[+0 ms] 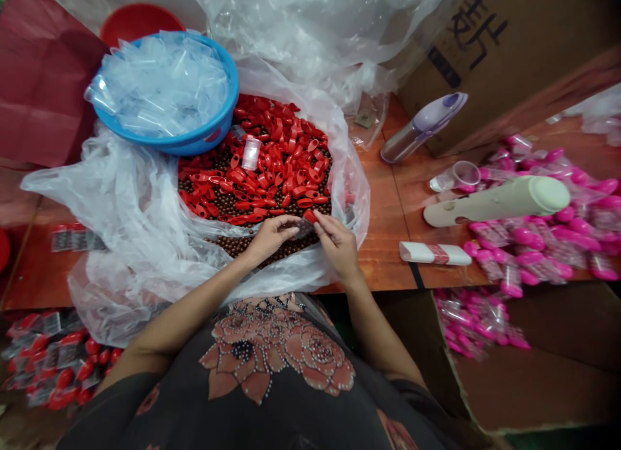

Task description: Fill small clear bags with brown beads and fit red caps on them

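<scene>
Small red piece point(309, 216), in the head view: pinched in the fingertips of the right hand point(338, 243), over the near part of an open plastic bag point(356, 198). Fingers drawn narrow around it, probably for fine control of something so small. Left hand point(272, 238) close by on the left, thumb and fingers nearly together beside a faint clear piece point(304, 229); too blurred to tell about any grip there. Both hands low over brown beads point(233, 245), perhaps for an easy catch of anything dropped.

Beyond, more red pieces point(291, 139) heaped on beads, with one clear container point(251, 152) lying on top. Bag sides spread wide, likely as a loose wall against rolling. At far left, blue basin point(233, 91) full of clear containers point(160, 81), seemingly within easy reach. On the right, pink-ended packs point(533, 240) on the table point(383, 262), apart from the red heap.
</scene>
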A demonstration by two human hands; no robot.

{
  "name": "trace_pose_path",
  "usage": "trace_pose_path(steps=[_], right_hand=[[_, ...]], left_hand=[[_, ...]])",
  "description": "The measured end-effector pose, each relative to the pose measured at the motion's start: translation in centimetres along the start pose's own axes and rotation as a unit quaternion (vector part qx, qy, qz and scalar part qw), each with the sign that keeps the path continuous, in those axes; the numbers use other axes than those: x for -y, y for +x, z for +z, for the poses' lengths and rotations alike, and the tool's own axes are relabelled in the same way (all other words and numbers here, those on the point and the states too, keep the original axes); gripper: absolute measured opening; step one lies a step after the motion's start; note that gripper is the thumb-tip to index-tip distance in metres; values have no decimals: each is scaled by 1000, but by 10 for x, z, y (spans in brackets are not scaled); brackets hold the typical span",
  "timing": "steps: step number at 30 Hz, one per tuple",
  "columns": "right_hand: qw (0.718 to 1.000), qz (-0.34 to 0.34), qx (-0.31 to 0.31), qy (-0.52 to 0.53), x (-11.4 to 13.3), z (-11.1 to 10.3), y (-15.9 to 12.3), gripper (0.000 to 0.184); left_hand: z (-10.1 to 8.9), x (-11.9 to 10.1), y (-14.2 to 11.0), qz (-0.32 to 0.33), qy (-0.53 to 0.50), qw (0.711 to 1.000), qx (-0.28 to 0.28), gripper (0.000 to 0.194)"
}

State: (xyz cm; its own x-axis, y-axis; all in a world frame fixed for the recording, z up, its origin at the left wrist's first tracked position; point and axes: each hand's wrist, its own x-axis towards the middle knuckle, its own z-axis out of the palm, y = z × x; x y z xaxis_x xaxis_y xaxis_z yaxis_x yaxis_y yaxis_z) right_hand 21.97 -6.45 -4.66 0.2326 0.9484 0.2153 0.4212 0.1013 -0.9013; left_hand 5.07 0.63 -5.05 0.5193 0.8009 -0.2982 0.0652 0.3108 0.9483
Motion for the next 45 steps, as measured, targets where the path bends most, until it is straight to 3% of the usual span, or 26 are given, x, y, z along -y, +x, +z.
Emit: trace_pose_path(steps=[6, 12, 14, 18, 21, 24, 27, 29, 33, 35, 37, 39, 42, 45], right_hand=[[999, -50, 20, -7, 8, -1, -3, 33], [996, -81, 33, -15, 10, -2, -6, 30], [994, -99, 40, -25, 8, 3, -7, 37], [984, -158, 28, -77, 4, 16, -8, 68], [973, -206, 22, -103, 5, 23, -7, 67], [968, -229, 49, -88, 9, 28, -6, 69], [975, -194, 99, -51, 15, 32, -7, 62], [986, -119, 116, -1, 18, 33, -6, 51], [981, 55, 61, 177, 24, 36, -3, 41], [975, 77, 21, 208, 28, 39, -3, 39], [987, 44, 12, 152, 32, 42, -3, 33], [997, -31, 51, 43, 34, 44, -5, 35], [972, -148, 137, -119, 35, 46, -6, 64], [943, -204, 160, -207, 32, 47, -7, 83]], left_hand=[[-3, -9, -19, 14, 9, 999, -40, 25], [-7, -15, -29, 38, 9, 998, -40, 25], [-8, -16, -31, 50, 22, 997, -49, 25], [-8, -17, -36, 81, 35, 994, -65, 25], [-7, -18, -39, 86, -6, 995, -57, 27], [-5, -17, -41, 51, -93, 994, -25, 38], [-4, -16, -42, -7, -167, 985, -31, 46], [-4, -16, -43, -29, -180, 982, -44, 42], [-6, -19, -47, -70, -173, 982, -27, 45], [-6, -19, -48, -76, -160, 984, -32, 47], [-4, -17, -47, -76, -151, 985, -38, 48], [-3, -14, -45, -68, -161, 983, -55, 49], [-2, -10, -45, -67, -186, 977, -83, 59], [-3, -10, -46, -81, -182, 977, -80, 66]])
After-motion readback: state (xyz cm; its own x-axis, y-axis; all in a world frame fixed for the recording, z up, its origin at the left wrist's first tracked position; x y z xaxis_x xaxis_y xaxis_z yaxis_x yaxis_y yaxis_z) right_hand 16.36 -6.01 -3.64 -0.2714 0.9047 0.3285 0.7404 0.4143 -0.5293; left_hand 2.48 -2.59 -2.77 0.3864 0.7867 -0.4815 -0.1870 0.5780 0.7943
